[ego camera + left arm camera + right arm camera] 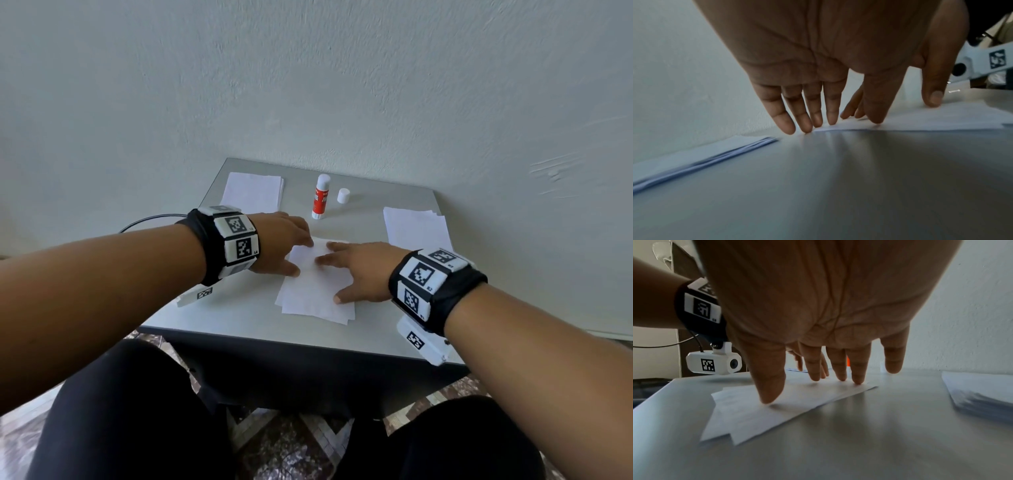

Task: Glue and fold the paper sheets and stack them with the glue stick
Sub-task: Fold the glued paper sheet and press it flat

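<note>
Pressing flat with straight fingers, left hand (pixel 281 240) and right hand (pixel 359 270) pin the folded sheet (pixel 315 291); thin, limp, slide-prone paper, best pinched at its six o'clock edge

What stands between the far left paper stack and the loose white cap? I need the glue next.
The uncapped glue stick stands upright between the left stack and the cap, seen in the head view.

The table (pixel 219 315) is being viewed from above and in front by the head camera. The folded sheet (pixel 920 120) is being filmed close, low along the tabletop, by both wrist cameras from opposite sides, and is being shared by all three views.
</note>
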